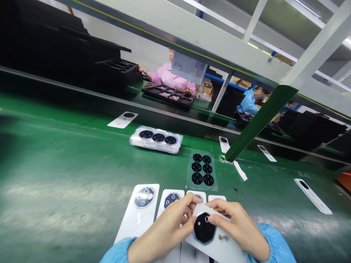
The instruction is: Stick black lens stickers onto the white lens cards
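Note:
Between my two hands is a white phone back cover [214,244], tilted, with a black octagonal camera-area piece [204,229] on it. My left hand [175,221] grips the cover's left edge, its thumb at the rim of the black octagon. On the other side my right hand [236,223] holds the upper right edge, its thumb pressing on the octagon. Under and behind the hands lie several white back covers [138,219] in a row, partly hidden by my wrists. Just beyond them is a clear sheet [202,185] bearing several black octagonal stickers.
Farther back sits a plastic-wrapped stack [156,144] of octagon sheets. Single covers [123,120] lie along the green bench [68,171], one more [312,197] at right. A green-footed post [255,128] rises from it. Two people [167,75] work beyond, near black trays [167,95].

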Demonstrator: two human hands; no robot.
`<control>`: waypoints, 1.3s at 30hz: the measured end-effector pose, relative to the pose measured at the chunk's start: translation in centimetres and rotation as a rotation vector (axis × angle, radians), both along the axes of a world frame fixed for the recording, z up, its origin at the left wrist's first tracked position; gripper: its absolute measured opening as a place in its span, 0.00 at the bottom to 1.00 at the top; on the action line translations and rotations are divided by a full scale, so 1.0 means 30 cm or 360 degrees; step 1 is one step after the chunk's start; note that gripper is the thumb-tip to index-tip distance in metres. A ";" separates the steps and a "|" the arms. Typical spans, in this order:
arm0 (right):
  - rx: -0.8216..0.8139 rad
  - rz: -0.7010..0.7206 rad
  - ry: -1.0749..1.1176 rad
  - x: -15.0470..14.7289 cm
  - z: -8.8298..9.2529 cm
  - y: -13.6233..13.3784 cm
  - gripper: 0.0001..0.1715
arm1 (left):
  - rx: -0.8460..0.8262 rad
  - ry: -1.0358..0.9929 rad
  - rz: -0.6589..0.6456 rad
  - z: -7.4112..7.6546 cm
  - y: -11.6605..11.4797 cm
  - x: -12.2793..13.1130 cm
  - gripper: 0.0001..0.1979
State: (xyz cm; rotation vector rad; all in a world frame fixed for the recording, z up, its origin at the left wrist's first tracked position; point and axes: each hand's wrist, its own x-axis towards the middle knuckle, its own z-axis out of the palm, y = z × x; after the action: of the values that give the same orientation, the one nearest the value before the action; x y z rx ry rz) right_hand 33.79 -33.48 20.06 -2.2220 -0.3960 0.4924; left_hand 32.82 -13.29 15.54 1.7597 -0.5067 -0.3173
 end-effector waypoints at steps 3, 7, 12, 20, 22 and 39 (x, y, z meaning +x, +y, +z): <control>-0.0036 -0.0014 -0.0001 -0.001 -0.005 -0.003 0.12 | 0.0001 0.0033 -0.0050 0.002 0.009 -0.004 0.17; -0.0029 -0.0011 -0.0012 -0.002 -0.007 -0.005 0.11 | 0.0011 0.0019 -0.0019 0.002 0.000 -0.002 0.12; -0.0031 -0.0009 -0.0022 -0.001 -0.011 -0.004 0.12 | 0.0055 0.0007 0.0058 0.004 -0.010 0.000 0.10; -0.0022 -0.0024 -0.0017 -0.001 -0.008 -0.006 0.13 | -0.0018 0.0100 -0.0041 0.000 0.003 0.000 0.11; 0.0002 -0.0021 0.0003 0.000 -0.009 -0.007 0.14 | -0.0045 0.0123 0.0009 0.003 -0.003 0.004 0.09; 0.0295 -0.0091 0.0156 -0.001 -0.034 -0.024 0.18 | -0.0193 0.0326 -0.0009 0.009 -0.012 0.012 0.14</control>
State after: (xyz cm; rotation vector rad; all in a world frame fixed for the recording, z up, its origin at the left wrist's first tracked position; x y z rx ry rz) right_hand 33.75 -34.21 19.02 -2.0165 -0.3130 0.5107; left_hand 33.18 -13.64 15.81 1.5882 -0.3755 -0.4562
